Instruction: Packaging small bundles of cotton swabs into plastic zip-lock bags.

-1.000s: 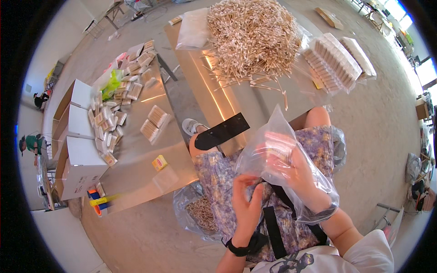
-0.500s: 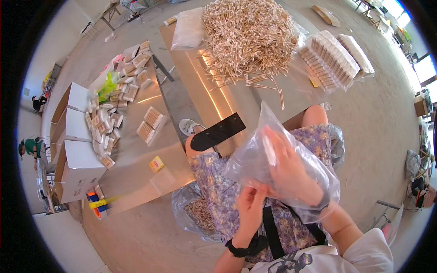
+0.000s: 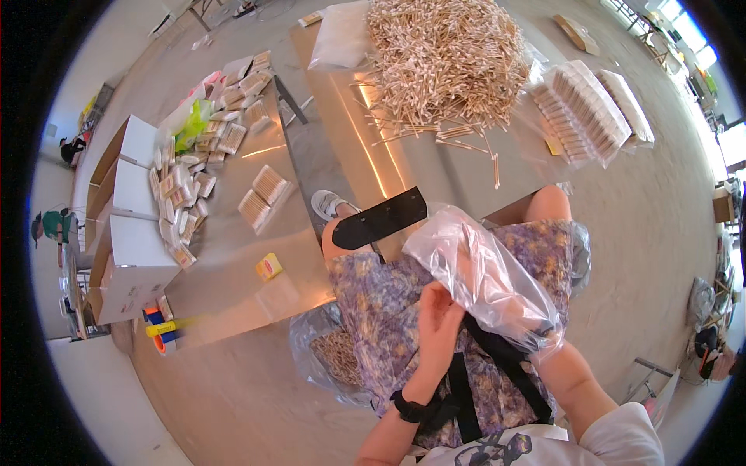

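Observation:
A clear plastic bag (image 3: 497, 283) is drawn over my right hand (image 3: 470, 252) and reaches down to that wrist, above my lap. Glare and folds in the film blur the fingers inside it. My left hand (image 3: 440, 311) is closed, its fingertips pinching the bag's near edge. A patterned purple cloth (image 3: 365, 311) covers my lap beneath both hands. Just beyond the bag, a black strip-shaped plate (image 3: 381, 221) juts out over my knee. On the metal table (image 3: 466, 171) ahead lies a large heap of cotton swabs (image 3: 451, 62).
Filled swab packs (image 3: 583, 113) stand at the far right of the table. Many small swab packets (image 3: 186, 194) cover the left table beside white cartons (image 3: 140, 241), a small yellow box (image 3: 269, 267) and a tape dispenser (image 3: 161, 330). A bag of swabs (image 3: 338, 357) sits by my left leg.
The bag has come down and lies bunched more closely around my right hand, its upright peak gone. My left hand has risen slightly and keeps its pinch. The view has shifted a little.

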{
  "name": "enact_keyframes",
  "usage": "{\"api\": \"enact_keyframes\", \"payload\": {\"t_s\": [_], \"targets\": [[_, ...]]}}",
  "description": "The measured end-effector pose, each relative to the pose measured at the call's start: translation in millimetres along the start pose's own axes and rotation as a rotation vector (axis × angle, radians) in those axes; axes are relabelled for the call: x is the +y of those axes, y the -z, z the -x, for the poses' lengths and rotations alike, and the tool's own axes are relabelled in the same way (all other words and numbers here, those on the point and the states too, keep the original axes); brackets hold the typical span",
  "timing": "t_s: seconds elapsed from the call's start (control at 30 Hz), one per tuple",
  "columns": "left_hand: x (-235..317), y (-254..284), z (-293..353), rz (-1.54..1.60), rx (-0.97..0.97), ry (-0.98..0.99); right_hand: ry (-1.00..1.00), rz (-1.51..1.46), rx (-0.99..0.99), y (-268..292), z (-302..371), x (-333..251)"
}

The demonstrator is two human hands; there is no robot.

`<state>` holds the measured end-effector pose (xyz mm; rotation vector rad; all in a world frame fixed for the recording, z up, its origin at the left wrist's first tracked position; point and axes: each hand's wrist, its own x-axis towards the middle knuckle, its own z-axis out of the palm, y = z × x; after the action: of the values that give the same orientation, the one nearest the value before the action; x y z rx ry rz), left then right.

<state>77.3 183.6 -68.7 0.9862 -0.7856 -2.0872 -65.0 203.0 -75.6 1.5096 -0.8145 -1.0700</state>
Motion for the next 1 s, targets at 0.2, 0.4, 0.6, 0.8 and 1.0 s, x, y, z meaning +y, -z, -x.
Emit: {"api": "enact_keyframes", "payload": {"t_s": [0.2,0.4,0.6,0.8,1.0], "targets": [[28.3,-19.6,-11.8,-0.619,-0.171,-0.061,0.353,0.596,0.027,-7.6,-13.7,15.8],[49.4,-18.7,-16.0,-1.097,-0.030,-0.855,0.696,1.202,0.040,-4.5,-13.1,27.8],[48.0,-14.6,-12.7,-0.768,-0.320,-0.805,1.030,1.818,0.044,3.4,-9.4,42.6],[37.1,-5.4,-7.7,-0.728,-0.223,-0.244,1.100,2.164,0.017,12.2,-13.0,83.6],[4.6,-21.5,-43.9,-0.074,-0.113,-0.064,1.487,3.315,0.337,-9.3,-23.7,68.1]]}}
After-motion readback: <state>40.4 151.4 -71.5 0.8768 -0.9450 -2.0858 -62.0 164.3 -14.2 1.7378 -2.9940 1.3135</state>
